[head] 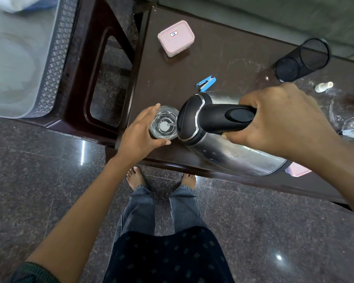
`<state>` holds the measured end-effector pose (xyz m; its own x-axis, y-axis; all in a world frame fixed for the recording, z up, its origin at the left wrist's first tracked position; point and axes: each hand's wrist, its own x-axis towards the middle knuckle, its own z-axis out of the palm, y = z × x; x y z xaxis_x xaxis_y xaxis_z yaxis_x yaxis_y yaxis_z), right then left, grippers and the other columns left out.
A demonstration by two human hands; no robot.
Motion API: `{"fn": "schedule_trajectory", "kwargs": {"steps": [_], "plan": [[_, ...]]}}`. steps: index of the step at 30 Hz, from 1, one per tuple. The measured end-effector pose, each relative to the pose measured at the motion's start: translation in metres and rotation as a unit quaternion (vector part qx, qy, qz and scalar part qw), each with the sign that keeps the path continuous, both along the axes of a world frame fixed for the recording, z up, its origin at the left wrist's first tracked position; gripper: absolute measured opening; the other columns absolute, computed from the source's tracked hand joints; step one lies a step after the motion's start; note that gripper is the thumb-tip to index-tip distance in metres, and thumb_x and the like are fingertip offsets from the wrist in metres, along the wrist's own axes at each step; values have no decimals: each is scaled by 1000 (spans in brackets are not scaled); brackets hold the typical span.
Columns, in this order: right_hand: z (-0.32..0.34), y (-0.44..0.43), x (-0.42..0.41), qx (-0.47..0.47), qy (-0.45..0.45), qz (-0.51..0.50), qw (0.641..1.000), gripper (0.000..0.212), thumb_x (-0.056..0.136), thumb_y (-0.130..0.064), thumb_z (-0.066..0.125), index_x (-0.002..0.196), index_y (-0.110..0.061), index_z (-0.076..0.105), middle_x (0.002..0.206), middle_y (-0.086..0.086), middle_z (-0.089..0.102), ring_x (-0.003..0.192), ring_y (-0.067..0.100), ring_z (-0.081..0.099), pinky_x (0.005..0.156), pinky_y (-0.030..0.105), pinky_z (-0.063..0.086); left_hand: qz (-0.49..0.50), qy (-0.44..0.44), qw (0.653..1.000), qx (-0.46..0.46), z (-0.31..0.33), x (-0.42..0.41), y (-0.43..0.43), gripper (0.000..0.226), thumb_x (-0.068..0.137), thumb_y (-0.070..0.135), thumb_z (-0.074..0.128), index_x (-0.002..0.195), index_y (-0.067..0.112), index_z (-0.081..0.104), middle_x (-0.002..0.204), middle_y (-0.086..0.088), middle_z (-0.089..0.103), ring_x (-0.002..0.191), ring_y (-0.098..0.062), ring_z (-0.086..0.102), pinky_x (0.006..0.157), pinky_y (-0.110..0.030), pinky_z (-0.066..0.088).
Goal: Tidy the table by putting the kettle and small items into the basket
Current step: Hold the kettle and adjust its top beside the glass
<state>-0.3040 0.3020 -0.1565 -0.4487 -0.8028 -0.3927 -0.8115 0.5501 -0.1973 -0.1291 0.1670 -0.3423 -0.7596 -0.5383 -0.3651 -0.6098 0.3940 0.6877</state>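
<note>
The right hand (pixel 282 119) is clamped on the black handle (pixel 229 117) of the kettle (pixel 229 154), fingers wrapped under it and the thumb tip showing at the near side. The kettle, steel-bodied with a black lid, is held steeply tilted over the near edge of the table (pixel 223 58), lid end to the left. Whether its body touches the table cannot be told.

The left hand (pixel 139 133) grips a clear glass (pixel 164 125), fingers curled round its far side and thumb along its near side. The glass stands upright at the table's left near corner, just beside the kettle's lid end, and holds some clear liquid.

The basket (pixel 57 58), grey with a lattice wall, sits on a dark stool (pixel 102 58) left of the table, well apart from the kettle.

On the table:
- a pink lidded box (pixel 176 37) at the far left;
- a blue stapler (pixel 205 83) beyond the kettle;
- a black mesh pen holder (pixel 302 60) lying on its side;
- a small white bottle (pixel 323 86), also lying down;
- a pink lid (pixel 298 170), partly hidden behind the kettle's base.
</note>
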Motion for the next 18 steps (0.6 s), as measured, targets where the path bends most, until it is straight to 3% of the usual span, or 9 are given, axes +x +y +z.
{"fn": "schedule_trajectory", "kwargs": {"steps": [6,11,18], "plan": [[0,1,0,0,-3,2,1000,25,63,-35,71,63,-15,56,56,4,50,62,35,51,56,30,32,3,4,1000,-2,0,1,0,100,61,30,84,144,23,29,147,6,40,132,-11,41,106,-32,38],[0,0,-1,-3,-2,10,1000,24,63,-35,70,63,-16,56,55,2,49,59,34,50,48,25,27,1,1,1000,-4,0,0,0,100,61,30,84,144,23,29,147,6,40,132,-12,41,106,-35,40],[-1,-1,1,-9,-2,18,1000,27,63,-37,69,60,-18,50,58,4,50,63,35,52,53,28,29,5,5,1000,-2,2,1,-1,100,62,30,84,144,24,29,147,7,40,131,-12,43,105,-36,41]]}}
